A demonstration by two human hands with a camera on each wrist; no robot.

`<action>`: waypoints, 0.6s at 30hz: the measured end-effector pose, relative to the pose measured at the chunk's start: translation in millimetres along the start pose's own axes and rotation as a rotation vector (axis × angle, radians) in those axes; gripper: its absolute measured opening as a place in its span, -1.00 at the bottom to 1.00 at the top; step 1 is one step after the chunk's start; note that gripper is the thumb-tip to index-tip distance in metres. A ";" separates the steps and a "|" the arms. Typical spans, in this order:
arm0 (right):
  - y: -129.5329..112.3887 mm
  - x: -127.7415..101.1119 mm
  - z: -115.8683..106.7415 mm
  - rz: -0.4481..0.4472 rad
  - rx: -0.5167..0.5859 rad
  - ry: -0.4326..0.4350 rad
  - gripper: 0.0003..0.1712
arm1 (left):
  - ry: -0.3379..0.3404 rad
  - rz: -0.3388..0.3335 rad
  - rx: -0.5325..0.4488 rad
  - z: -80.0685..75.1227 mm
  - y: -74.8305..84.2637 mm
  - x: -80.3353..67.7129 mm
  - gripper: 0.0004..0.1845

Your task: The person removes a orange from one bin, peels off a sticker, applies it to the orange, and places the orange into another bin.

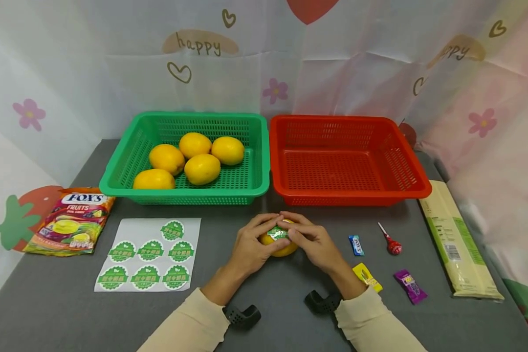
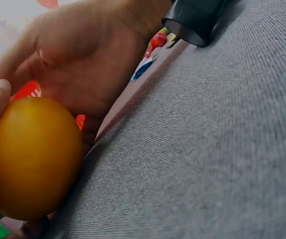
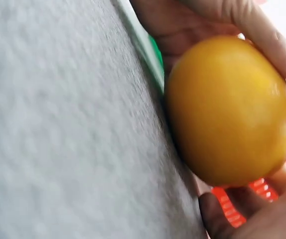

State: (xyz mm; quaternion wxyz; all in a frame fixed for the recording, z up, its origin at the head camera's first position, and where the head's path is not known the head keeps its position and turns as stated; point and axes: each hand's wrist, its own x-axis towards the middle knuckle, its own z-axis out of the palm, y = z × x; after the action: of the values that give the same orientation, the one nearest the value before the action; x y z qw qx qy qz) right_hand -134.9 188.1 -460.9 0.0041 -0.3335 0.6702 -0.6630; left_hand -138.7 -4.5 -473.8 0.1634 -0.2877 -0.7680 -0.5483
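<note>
Lemon (image 1: 286,251) is between the two hands, low down on the gray table (image 1: 286,313). On top of it is a green and white sticker (image 1: 278,233). The left hand (image 1: 252,247) is curled around the near left side of the lemon, with its thumb on the sticker. The right hand (image 1: 320,244) is curled around the other side, and its thumb is by the sticker too. Both hands hold the lemon, and their fingers meet over the far side.

To the left of the left hand is a white sheet (image 1: 134,231) with seven round stickers (image 1: 150,250) on it. Past the sheet, farther left, is a candy bag (image 1: 72,225).

In front of the left hand is a green basket (image 1: 202,193) with five more lemons (image 1: 202,169). In front of the right hand is a red basket (image 1: 330,168), just beside the green one.

To the right of the right hand are a small blue candy (image 1: 356,245) and a red lollipop (image 1: 394,246). A yellow candy (image 1: 368,278) is close by the right wrist, and a purple candy (image 1: 411,286) is farther right. Farthest right is a long, pale bag (image 1: 461,242).
</note>
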 end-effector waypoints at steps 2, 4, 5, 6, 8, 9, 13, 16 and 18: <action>1.5 -0.3 2.6 0.019 -0.043 0.028 -0.67 | -0.015 -0.029 -0.042 -0.9 -0.7 -0.8 -0.46; 2.7 -0.5 3.4 0.035 -0.073 0.048 -0.66 | -0.035 -0.057 -0.120 -2.2 -1.4 -0.6 -0.54; 3.3 -0.5 3.0 0.039 -0.084 0.054 -0.66 | -0.046 -0.070 -0.170 -2.7 -2.3 0.1 -0.58; 3.8 -0.7 2.7 0.046 -0.084 0.057 -0.65 | -0.058 -0.081 -0.218 -3.8 -3.2 0.7 -0.62; 3.6 -0.5 2.2 0.051 -0.077 0.058 -0.64 | -0.083 -0.101 -0.301 -6.6 -5.0 2.3 -0.66; 3.3 -0.4 2.1 0.058 -0.068 0.060 -0.64 | -0.092 -0.107 -0.328 -8.3 -5.5 3.1 -0.66; 2.8 0.8 2.3 0.091 -0.042 0.084 -0.63 | -0.126 -0.110 -0.377 -16.0 0.0 7.7 -0.66; 2.6 0.0 2.1 0.134 -0.045 0.118 -0.62 | -0.153 -0.109 -0.387 -21.7 10.5 10.7 -0.66; 2.0 -0.7 1.6 0.162 -0.054 0.135 -0.62 | -0.169 -0.112 -0.383 -24.2 16.5 12.5 -0.66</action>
State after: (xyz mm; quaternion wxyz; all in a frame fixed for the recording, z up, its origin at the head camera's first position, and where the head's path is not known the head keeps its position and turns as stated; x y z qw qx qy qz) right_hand -134.5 186.8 -463.2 0.0037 -0.2326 0.7113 -0.6633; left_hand -139.8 -20.1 -446.0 0.0100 -0.3153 -0.6756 -0.6664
